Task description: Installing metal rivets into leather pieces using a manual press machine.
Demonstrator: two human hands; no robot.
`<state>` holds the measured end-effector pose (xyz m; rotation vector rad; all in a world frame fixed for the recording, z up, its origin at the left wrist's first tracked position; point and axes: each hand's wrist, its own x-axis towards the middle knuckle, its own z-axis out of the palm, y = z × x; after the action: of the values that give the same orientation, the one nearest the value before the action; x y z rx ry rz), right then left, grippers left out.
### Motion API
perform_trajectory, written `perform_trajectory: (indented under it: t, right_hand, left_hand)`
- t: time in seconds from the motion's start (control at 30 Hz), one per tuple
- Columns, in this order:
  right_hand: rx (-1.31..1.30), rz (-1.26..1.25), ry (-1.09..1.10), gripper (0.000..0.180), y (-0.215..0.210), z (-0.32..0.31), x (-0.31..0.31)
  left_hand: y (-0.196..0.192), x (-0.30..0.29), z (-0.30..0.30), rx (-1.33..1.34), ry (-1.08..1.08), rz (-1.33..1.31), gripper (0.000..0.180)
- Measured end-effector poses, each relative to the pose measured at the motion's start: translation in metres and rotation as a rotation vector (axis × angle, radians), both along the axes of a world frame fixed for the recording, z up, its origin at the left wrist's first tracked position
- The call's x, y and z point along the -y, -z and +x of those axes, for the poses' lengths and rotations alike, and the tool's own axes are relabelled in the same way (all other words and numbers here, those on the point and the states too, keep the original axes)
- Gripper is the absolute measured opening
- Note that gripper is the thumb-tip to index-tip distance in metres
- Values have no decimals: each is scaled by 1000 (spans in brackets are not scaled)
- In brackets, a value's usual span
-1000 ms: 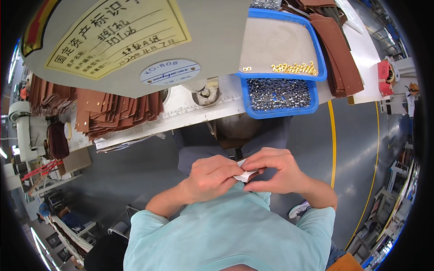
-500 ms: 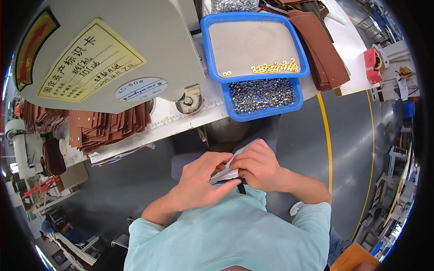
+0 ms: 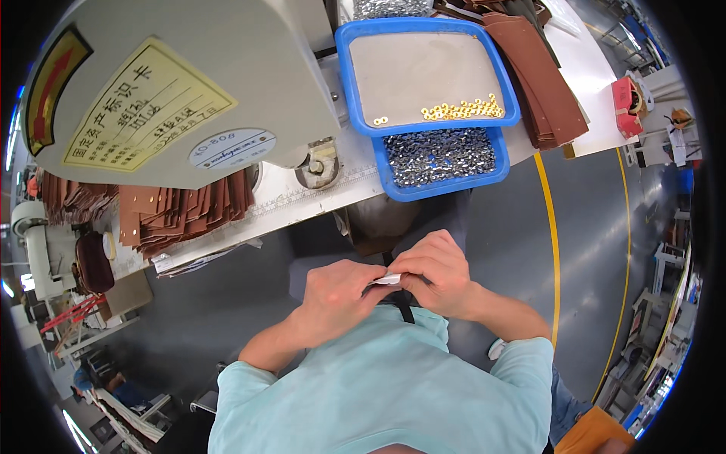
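Note:
Just in front of my waist, both hands meet at a small white folded sheet (image 3: 389, 279), perhaps paper or tissue. My left hand (image 3: 338, 291) is closed on its left end, thumb and fingertips together. On the other end my right hand (image 3: 434, 274) pinches with bent fingers. Most of the sheet is hidden by my fingers, and only a narrow white strip shows between them. Both hands are away from the workbench, below its front edge.
A white workbench (image 3: 302, 206) carries a grey machine (image 3: 291, 91) and brown leather pieces (image 3: 189, 216) at left. A blue tray (image 3: 423, 76) with gold-coloured eyelets overlaps a blue bin (image 3: 442, 197) of silvery metal parts. More brown strips (image 3: 541, 91) lie at right.
The white sheet has become smaller and more bunched up, with less of it showing. My hands have drawn closer together around it, and the left has risen slightly.

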<state>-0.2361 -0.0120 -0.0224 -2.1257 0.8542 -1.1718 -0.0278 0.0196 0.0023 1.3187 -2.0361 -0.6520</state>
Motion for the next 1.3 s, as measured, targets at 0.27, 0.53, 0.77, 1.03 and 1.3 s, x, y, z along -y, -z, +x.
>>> perform_trajectory:
  t: [0.27,0.53,0.77,1.03,1.3]
  right_hand:
    - [-26,60,-39,29,-8,-6,-1]
    - [-200,-185,-129,29,-15,-10,0]
    - [-76,-239,-212,31,-5,-8,-4]
    - [-89,-68,-265,28,-5,-7,-2]
    - [-584,566,-315,28,-24,-56,43]
  left_hand:
    - [3,-1,2,-50,94,-216,25]
    - [-11,-5,5,-39,122,-132,35]
    - [-18,-2,3,-51,272,7,49]
    - [-13,4,8,-56,284,14,41]
    - [-9,0,62,-255,-130,144,29]
